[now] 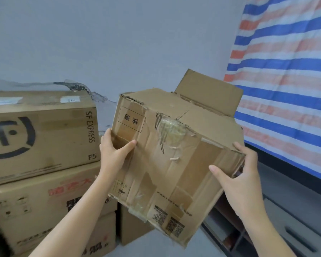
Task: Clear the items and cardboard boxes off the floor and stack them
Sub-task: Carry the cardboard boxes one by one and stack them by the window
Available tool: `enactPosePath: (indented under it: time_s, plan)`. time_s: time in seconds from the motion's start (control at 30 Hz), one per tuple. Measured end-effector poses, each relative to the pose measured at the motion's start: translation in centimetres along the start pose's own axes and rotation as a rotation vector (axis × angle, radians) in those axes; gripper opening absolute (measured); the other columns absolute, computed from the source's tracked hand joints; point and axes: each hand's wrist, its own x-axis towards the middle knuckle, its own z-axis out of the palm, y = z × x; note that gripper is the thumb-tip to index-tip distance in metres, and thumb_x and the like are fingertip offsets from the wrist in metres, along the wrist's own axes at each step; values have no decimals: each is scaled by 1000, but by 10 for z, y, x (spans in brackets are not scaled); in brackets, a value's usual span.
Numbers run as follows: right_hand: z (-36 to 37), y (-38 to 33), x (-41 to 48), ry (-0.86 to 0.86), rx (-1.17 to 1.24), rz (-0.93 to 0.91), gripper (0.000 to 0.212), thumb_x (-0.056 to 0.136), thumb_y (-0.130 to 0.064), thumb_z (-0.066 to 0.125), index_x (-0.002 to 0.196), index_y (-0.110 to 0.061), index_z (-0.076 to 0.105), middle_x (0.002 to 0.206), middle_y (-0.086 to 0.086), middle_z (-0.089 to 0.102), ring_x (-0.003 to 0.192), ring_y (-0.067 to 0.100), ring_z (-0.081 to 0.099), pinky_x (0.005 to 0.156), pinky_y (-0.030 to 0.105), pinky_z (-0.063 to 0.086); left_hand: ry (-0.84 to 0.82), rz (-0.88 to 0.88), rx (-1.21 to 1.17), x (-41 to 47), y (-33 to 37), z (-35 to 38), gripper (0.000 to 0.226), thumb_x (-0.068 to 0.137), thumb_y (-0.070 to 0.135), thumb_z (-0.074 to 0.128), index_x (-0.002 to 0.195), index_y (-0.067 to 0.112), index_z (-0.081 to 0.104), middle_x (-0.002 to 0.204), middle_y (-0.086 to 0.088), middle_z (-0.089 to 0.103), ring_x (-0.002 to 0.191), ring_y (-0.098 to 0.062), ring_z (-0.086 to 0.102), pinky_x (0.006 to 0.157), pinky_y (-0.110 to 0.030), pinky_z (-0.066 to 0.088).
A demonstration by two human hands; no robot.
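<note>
I hold a worn brown cardboard box (174,154) in the air in front of me, tilted, with torn tape, QR labels and one flap sticking up at the back. My left hand (113,154) grips its left edge, thumb on the near face. My right hand (243,175) grips its right corner. To the left stands a stack of boxes: an SF Express box (43,134) on top of a box with red print (44,210).
Two smaller boxes (100,238) (132,225) sit low beside the stack, under the held box. A grey wall is behind. A red, white and blue striped tarp (285,80) hangs at the right over a dark low cabinet (285,219).
</note>
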Motion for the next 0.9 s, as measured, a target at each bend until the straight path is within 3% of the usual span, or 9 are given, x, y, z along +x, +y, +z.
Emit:
enactPosePath:
  time_s: [0.1, 0.2, 0.27, 0.33, 0.43, 0.53, 0.7, 0.8, 0.9]
  plan:
    - [25, 23, 47, -6, 37, -48, 66, 74, -14, 75, 108, -52, 33, 108, -36, 35, 100, -15, 41, 84, -2, 30, 44, -3, -36, 46, -18, 24, 90, 70, 34, 73, 145, 18, 27, 126, 15, 32, 120, -4, 31, 99, -24, 27]
    - [56, 41, 84, -23, 37, -93, 69, 72, -11, 76, 104, -56, 33, 110, -40, 31, 114, -5, 41, 92, 7, 34, 71, -21, -74, 85, -44, 37, 92, 74, 29, 74, 148, 16, 20, 143, 9, 31, 128, -4, 29, 102, -23, 26]
    - [77, 53, 105, -22, 31, -112, 68, 71, -11, 76, 103, -55, 35, 113, -35, 35, 117, -8, 36, 89, -2, 31, 96, -33, -77, 110, -64, 44, 94, 72, 31, 72, 149, 17, 19, 151, 4, 28, 135, -8, 27, 106, -24, 25]
    - [98, 66, 131, -22, 32, -94, 67, 72, -11, 76, 101, -56, 35, 120, -26, 39, 119, -10, 33, 84, -10, 24, 103, -36, -75, 140, -83, 52, 93, 68, 36, 66, 148, 17, 23, 149, 3, 33, 136, -11, 32, 109, -28, 28]
    - [134, 87, 170, -34, 33, -88, 66, 73, -11, 75, 101, -55, 35, 124, -20, 36, 110, -21, 33, 81, -13, 22, 99, -47, -42, 187, -112, 63, 89, 66, 43, 69, 143, 15, 33, 142, 0, 43, 130, -17, 42, 109, -39, 35]
    - [175, 108, 203, -41, 5, -83, 66, 73, -9, 75, 104, -51, 34, 124, -15, 36, 105, -19, 30, 79, -13, 22, 70, -56, -17, 236, -142, 68, 90, 62, 52, 68, 138, 15, 38, 137, -3, 49, 126, -22, 46, 106, -48, 39]
    - [235, 139, 247, -47, -68, -36, 63, 74, -13, 75, 119, -38, 39, 131, -5, 40, 109, -9, 33, 90, 5, 27, 45, -123, -13, 309, -186, 79, 89, 67, 43, 66, 144, 20, 29, 145, 0, 38, 133, -19, 37, 110, -43, 33]
    - [266, 158, 266, -48, -170, -19, 62, 76, -16, 74, 129, -28, 43, 139, 4, 37, 123, 11, 40, 96, 24, 34, -4, -128, 6, 347, -210, 87, 63, 80, 31, 64, 135, 20, 36, 138, -1, 44, 125, -17, 42, 104, -38, 36]
    - [302, 170, 270, -152, -335, -43, 65, 80, -20, 71, 131, -39, 36, 147, 14, 27, 130, 30, 40, 99, 37, 39, -9, -218, 49, 377, -239, 91, 59, 92, 15, 52, 144, 17, 25, 147, -5, 34, 135, -22, 30, 112, -43, 27]
